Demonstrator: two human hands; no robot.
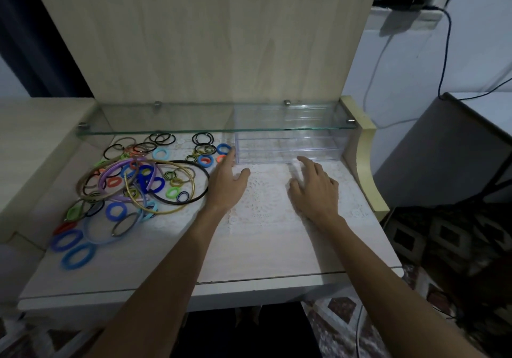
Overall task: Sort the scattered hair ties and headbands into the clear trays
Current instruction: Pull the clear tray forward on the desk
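A heap of coloured hair ties (115, 211) and thin headbands, among them a black headband (194, 195) and a gold headband (166, 211), covers the left half of the table. A stack of clear trays (288, 147) stands at the back right, under a glass shelf. My left hand (228, 184) lies open on the lace mat, its fingertips at the trays' left front corner. My right hand (314, 188) hovers open just before the trays' front wall, slightly blurred. Neither hand holds anything.
The glass shelf (171, 130) overhangs the back of the table and the trays. A wooden back panel (210, 39) rises behind. A white lace mat (266, 208) lies under my hands. Cables hang on the wall at right, beside a dark cabinet (443, 147).
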